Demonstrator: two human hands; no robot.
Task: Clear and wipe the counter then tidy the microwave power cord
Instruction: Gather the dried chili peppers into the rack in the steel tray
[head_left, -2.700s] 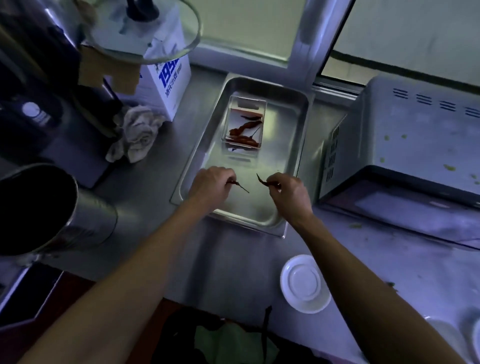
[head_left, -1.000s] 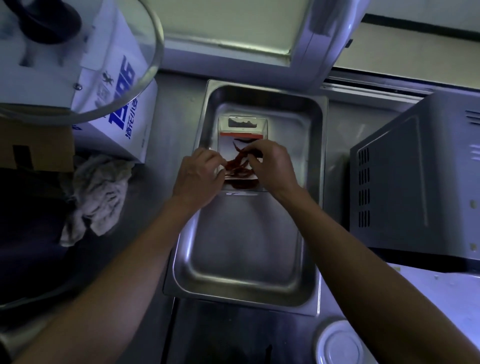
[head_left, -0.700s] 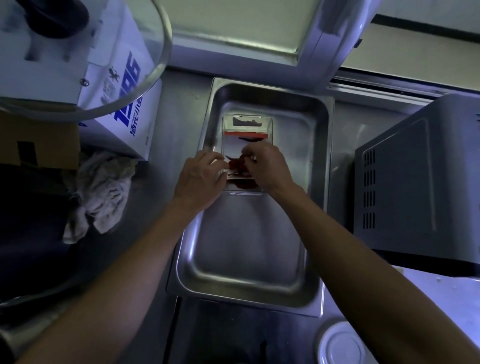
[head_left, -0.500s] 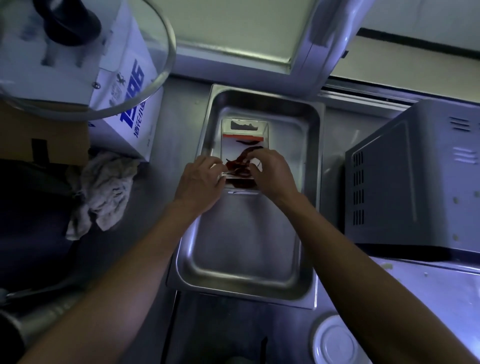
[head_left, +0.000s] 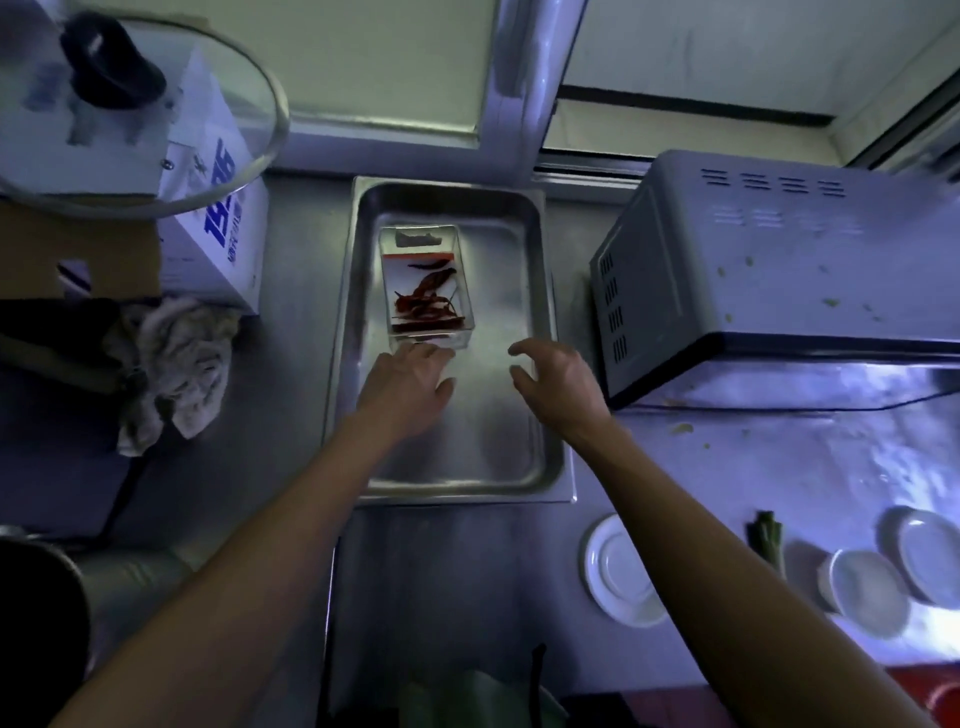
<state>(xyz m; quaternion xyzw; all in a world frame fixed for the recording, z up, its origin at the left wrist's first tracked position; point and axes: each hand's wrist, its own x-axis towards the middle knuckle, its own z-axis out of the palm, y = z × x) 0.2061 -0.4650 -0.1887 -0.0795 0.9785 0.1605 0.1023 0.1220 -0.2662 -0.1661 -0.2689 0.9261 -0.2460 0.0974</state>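
Note:
A steel tray (head_left: 540, 364) lies on the counter with a small clear box (head_left: 400, 249) in its far half. Several dried red chillies (head_left: 426, 304) lie inside the box. My left hand (head_left: 408, 387) hovers over the tray just in front of the box, fingers relaxed and empty, fingertips close to the box's near edge. My right hand (head_left: 558, 384) is over the tray's right side, fingers spread and loosely curved, holding nothing. The grey microwave (head_left: 779, 270) stands to the right of the tray. Its power cord is out of sight.
A crumpled cloth (head_left: 174, 364) lies left of the tray, beside a white carton (head_left: 218, 218) with blue print. A glass lid (head_left: 130, 114) hangs at top left. White saucers (head_left: 621, 571) and a green stalk (head_left: 769, 538) sit on the crumb-strewn counter at right.
Both hands carried chillies from the tray's near end to the clear box, let them go there, and have now drawn back toward me, empty.

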